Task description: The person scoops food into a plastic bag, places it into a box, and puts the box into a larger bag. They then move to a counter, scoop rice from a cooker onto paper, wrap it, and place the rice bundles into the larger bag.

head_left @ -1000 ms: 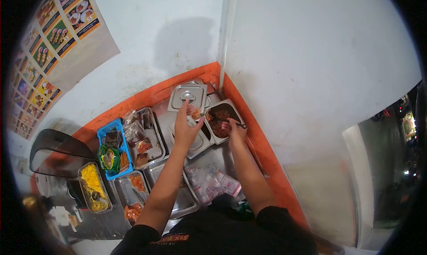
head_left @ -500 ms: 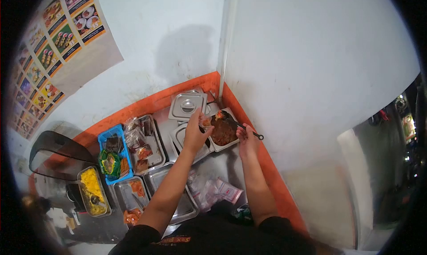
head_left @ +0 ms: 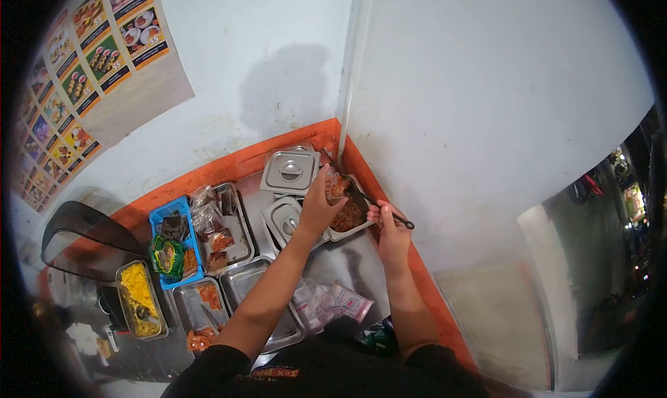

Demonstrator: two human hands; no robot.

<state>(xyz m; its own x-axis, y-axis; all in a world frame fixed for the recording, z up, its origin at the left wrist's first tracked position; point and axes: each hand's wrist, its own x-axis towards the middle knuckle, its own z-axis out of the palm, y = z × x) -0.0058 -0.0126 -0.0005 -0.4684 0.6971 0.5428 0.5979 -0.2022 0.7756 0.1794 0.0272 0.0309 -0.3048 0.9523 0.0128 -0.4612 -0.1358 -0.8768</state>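
My left hand is closed round a small clear bag, held over the upper left part of a steel pan of reddish-brown food. My right hand grips the handle of a black ladle at the pan's right side. The ladle's head meets the bag's opening, with orange-red food showing there. Left of the pan, a steel lid covers another container, and a second lid lies behind it.
A blue basket of packets, a tray of bagged food, an orange-food tray, a yellow-food container and a steel tray stand left. Plastic bags lie in front. Orange-edged walls meet behind.
The bag and the ladle's head have come together over the pan. My left hand has moved slightly right, and my right hand slightly right and down. The view has shifted a little.
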